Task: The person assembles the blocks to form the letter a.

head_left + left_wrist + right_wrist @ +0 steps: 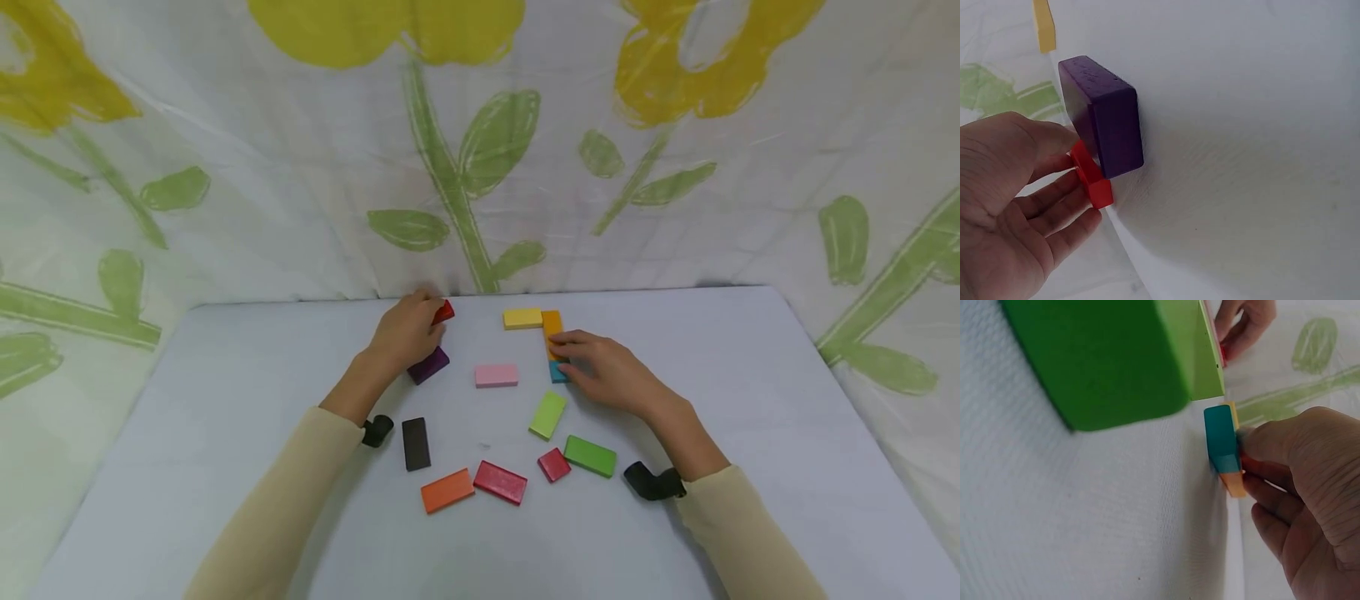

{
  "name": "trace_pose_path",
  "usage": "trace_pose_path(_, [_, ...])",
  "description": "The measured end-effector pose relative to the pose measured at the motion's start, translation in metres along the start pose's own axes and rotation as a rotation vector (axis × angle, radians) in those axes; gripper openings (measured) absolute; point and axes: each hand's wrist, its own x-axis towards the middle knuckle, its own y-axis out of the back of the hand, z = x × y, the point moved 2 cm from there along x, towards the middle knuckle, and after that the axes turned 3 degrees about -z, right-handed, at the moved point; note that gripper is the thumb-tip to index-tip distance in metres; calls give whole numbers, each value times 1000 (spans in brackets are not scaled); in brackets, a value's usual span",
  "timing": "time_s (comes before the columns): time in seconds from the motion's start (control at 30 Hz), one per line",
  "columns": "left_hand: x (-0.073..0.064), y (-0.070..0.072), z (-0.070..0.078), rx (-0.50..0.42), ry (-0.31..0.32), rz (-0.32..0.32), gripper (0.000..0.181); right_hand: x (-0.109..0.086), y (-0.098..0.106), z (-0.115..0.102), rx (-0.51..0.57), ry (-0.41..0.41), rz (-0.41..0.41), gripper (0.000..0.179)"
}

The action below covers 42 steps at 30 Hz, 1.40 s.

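Far left of centre, the left hand [406, 332] pinches a red block [445, 312] beyond a purple block [430, 366], seemingly to steer it. Opposite, the right hand [609, 372] touches an orange block [552, 325] abutting a blue block [558, 372], perhaps steadying it; whether it grips, I cannot tell.

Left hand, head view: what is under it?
Past the left hand, one end of the red block shows, and part of the purple block; their covered parts, and anything else underneath, cannot be seen.
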Motion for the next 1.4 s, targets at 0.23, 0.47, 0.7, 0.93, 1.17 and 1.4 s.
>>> trace_pose_path(0.23, [4, 2, 6, -14, 8, -3, 42, 0, 1, -1, -1, 7, -3, 40])
trace_pose_path(0.47, [10, -3, 11, -27, 9, -17, 36, 1, 0, 0, -9, 9, -1, 39])
trace_pose_path(0.7, [13, -5, 19, -44, 2, -52, 36, 1, 0, 0, -15, -2, -7, 40])
trace_pose_path(0.93, [18, -4, 35, -42, -26, -79, 37, 1, 1, -1, -10, 9, -5, 39])
trace_pose_path(1.17, [24, -9, 49, -49, -45, -99, 36, -1, 2, -1, -5, -17, -10, 39])
trace_pose_path(1.4, [26, -10, 51, -36, -48, -87, 34, 0, 0, -1, -1, 3, -2, 39])
